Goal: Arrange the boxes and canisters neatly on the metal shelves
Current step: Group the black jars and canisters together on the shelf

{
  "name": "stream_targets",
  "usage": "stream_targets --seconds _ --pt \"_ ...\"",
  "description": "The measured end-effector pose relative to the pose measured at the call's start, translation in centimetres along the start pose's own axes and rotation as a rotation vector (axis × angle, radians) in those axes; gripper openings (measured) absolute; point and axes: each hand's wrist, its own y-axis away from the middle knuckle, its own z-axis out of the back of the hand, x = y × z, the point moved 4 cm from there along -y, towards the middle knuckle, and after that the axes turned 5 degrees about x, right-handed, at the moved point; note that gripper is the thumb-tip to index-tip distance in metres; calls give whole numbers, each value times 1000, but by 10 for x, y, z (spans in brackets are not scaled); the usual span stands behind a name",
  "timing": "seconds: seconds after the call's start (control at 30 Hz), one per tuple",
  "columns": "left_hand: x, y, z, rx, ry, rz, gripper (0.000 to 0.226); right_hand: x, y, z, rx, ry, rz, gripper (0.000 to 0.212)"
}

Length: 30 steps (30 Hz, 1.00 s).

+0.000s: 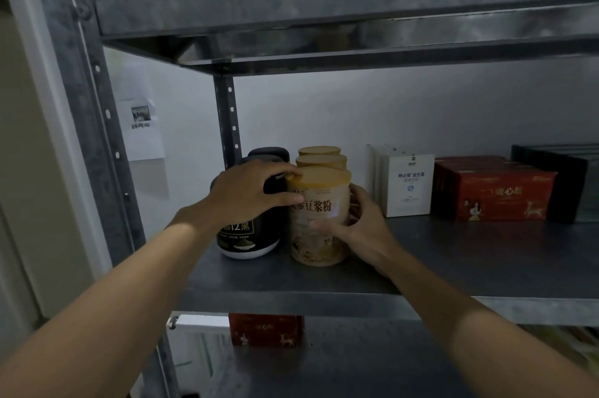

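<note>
A beige canister with a yellow lid (319, 203) stands upright on the middle metal shelf (453, 255). My left hand (249, 190) grips its upper left edge near the lid, thumb on the label. My right hand (359, 222) wraps round its lower right side. Two more yellow-lidded canisters (321, 156) line up behind it. A black canister (246, 235) stands at its left, partly hidden by my left hand, with another dark one (269, 152) behind.
White boxes (405, 183), red boxes (496, 193) and dark boxes (557, 177) stand in a row at the right rear of the shelf. A red box (265, 329) sits on the shelf below. The upper shelf (324, 2) holds a white box. A steel upright (227, 118) stands behind the canisters.
</note>
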Motion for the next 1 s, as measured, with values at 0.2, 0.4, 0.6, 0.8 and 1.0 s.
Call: stream_targets --seconds 0.2,0.4,0.6,0.8,1.0 --pt "0 0 -3 -34 -83 -5 71 -8 -4 5 -59 7 8 97" --pt "-2 -2 -4 -103 -98 -25 61 -9 -4 4 -52 45 11 80" --pt "-4 2 -1 -142 -14 -23 55 -4 1 -2 -22 90 8 82" --pt "-11 4 1 -123 -22 -14 55 -5 0 -2 -25 106 -12 76" --pt "-14 8 2 -128 -90 -30 50 -6 -1 0 -47 93 -8 71"
